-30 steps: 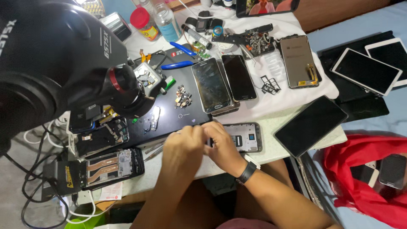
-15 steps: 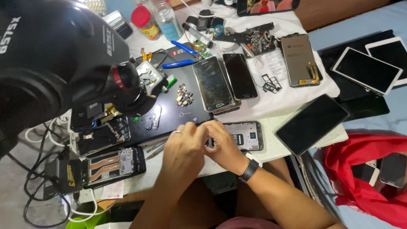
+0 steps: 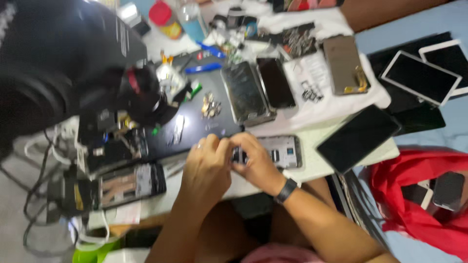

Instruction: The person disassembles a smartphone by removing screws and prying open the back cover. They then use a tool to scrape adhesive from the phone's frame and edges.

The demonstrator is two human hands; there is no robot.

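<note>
My left hand (image 3: 204, 168) and my right hand (image 3: 256, 163) meet over the left end of an opened phone frame (image 3: 282, 152) lying on the white table edge (image 3: 312, 170). Fingers of both hands are curled and pinch at that end of the frame; what is between the fingertips is hidden and the picture is blurred. A dark watch (image 3: 285, 191) sits on my right wrist. Just beyond the hands lies a dark work mat (image 3: 195, 122) with a small pile of metal parts (image 3: 210, 104).
A large black microscope-like device (image 3: 73, 63) looms at the left. Another opened phone (image 3: 122, 185) lies at the lower left. Several phones and screens (image 3: 246, 92) lie beyond, a black phone (image 3: 358, 138) and tablets (image 3: 419, 78) to the right, red cloth (image 3: 414, 204) at lower right.
Both hands stay pressed together on the phone frame. The view has shifted slightly and turned blurry; the hands sit a little higher in the picture.
</note>
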